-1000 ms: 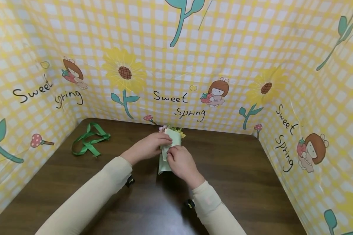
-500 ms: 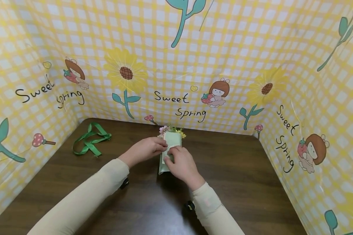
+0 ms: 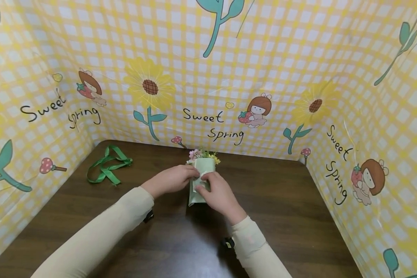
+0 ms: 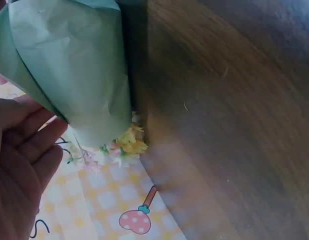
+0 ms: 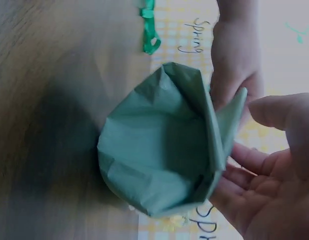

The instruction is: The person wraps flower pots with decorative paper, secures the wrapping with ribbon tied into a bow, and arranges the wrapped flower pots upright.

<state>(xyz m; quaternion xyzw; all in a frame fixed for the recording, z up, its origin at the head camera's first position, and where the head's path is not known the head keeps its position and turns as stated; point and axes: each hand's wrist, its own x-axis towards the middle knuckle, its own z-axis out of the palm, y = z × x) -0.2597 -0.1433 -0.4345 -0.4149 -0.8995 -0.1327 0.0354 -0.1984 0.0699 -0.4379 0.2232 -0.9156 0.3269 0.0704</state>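
A bouquet of small pink and yellow flowers (image 3: 194,154) lies in pale green wrapping paper (image 3: 205,164) toward the back of the table. Its flower end faces the back wall, and the paper's hollow lower end (image 5: 154,140) faces the right wrist camera. From the left, my left hand (image 3: 170,178) pinches the edge of the overlapping paper flap (image 5: 232,117); its thumb is mostly hidden in the left wrist view. My right hand (image 3: 220,193) rests against the paper from the right, fingers touching its side and thumb spread apart from them.
A loose green ribbon (image 3: 107,170) lies in loops on the dark wooden table (image 3: 281,216) at the back left. Yellow checked sheeting (image 3: 201,85) with printed flowers walls the table at the back and both sides.
My left hand has slid a little left and down from the upper flap. My right thumb and index finger have parted, and more of the paper's top shows. The ribbon has stayed put.
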